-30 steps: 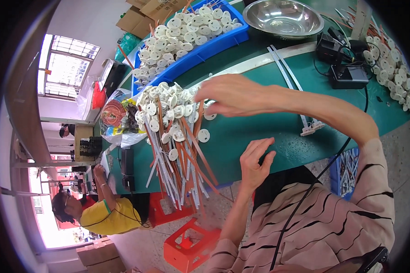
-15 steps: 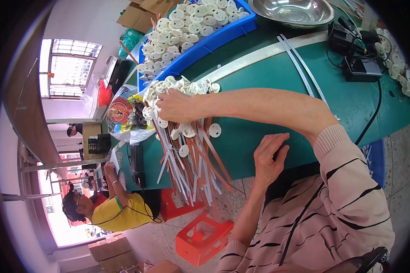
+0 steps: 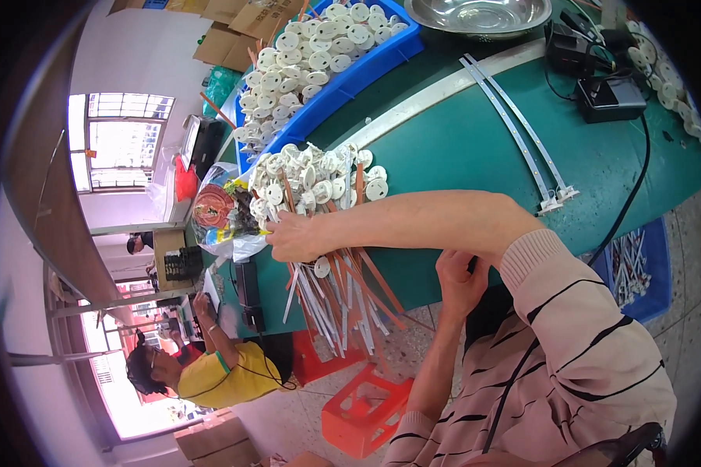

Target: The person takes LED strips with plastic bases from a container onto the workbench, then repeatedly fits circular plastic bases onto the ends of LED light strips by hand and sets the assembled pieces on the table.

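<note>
Reaching across to the left, my right hand (image 3: 294, 237) is closed at the near side of a heap of white round discs (image 3: 319, 180). Its fingertips are curled by the heap's left edge, and what they grip is hidden. Thin white and reddish-brown strips (image 3: 343, 300) run from the heap over the table edge. My left hand (image 3: 459, 282) is held near the table's front edge, partly behind my right forearm. Its thumb stands apart from the bent fingers, and nothing shows in it. Two pale strips (image 3: 514, 132) with white end pieces lie side by side on the green table.
A blue bin (image 3: 350, 92) full of white discs stands behind the heap, near a steel bowl (image 3: 483, 17). Black power adapters (image 3: 609, 100) with cables sit at right. A blue crate (image 3: 639, 272), a red stool (image 3: 362, 412) and a co-worker in a yellow shirt (image 3: 230, 377) are nearby.
My right hand has drawn back from the top of the heap to its near side. My left hand is now partly covered by the right forearm. The view has shifted slightly.
</note>
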`<state>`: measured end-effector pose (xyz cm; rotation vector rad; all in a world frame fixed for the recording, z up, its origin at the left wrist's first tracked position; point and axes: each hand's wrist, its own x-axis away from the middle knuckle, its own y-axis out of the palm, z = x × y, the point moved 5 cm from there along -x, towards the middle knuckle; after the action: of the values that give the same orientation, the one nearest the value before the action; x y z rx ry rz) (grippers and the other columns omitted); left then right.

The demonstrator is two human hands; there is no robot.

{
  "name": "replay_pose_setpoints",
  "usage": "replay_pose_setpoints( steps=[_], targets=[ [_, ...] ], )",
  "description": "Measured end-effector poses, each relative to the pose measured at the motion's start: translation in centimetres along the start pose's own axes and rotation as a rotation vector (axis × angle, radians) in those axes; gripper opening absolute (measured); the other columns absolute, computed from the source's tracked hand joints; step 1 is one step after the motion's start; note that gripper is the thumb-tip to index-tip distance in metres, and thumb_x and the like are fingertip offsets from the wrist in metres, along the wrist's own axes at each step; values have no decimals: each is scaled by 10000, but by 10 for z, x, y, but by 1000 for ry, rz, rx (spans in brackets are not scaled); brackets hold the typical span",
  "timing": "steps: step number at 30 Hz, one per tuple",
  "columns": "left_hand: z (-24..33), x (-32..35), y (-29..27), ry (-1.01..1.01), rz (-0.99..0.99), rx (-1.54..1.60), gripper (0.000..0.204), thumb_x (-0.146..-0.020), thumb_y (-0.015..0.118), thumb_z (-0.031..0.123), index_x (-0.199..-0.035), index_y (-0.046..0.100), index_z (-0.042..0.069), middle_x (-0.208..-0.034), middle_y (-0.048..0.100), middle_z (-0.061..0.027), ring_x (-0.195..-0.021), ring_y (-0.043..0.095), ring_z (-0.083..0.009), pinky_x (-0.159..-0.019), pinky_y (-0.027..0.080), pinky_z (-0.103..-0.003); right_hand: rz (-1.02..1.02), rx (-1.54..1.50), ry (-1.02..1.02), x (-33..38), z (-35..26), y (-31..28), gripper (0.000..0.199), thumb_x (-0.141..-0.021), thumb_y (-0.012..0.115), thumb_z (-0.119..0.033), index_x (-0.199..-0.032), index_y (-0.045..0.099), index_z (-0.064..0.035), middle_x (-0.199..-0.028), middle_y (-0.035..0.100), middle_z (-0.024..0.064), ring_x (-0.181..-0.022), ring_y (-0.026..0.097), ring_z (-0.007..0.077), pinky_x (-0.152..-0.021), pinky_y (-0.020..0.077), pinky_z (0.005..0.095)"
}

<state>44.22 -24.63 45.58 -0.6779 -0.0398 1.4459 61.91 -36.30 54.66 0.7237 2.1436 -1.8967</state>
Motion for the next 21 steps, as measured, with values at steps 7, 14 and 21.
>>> replay_pose_setpoints(
  steps=[7, 14, 21],
  targets=[
    [-1, 0, 0, -49, -11, -3, 155, -713, 638, -24, -862, 648, 19, -848, 650, -132, -792, 613, -322, -681, 467, -357, 44, 109, -114, 8, -1, -5, 131, -770, 573, -149, -812, 673, -77, -925, 619, 78, -987, 529, 254, -783, 397, 450],
    [-5, 8, -2, -182, 105, 208, 131, -712, 666, 15, -842, 658, 18, -840, 665, -135, -790, 645, -298, -669, 481, -342, 18, 77, -34, -3, -6, 10, 143, -762, 596, -170, -833, 695, -95, -988, 597, 64, -1016, 511, 232, -780, 393, 443],
    [-11, 12, 1, -157, 61, 122, 163, -717, 654, 4, -879, 655, 17, -879, 662, -134, -833, 641, -294, -689, 479, -338, 172, 123, -55, -1, -2, -4, 138, -705, 640, -161, -817, 687, -95, -942, 627, 101, -964, 586, 273, -708, 463, 433]
  ],
)
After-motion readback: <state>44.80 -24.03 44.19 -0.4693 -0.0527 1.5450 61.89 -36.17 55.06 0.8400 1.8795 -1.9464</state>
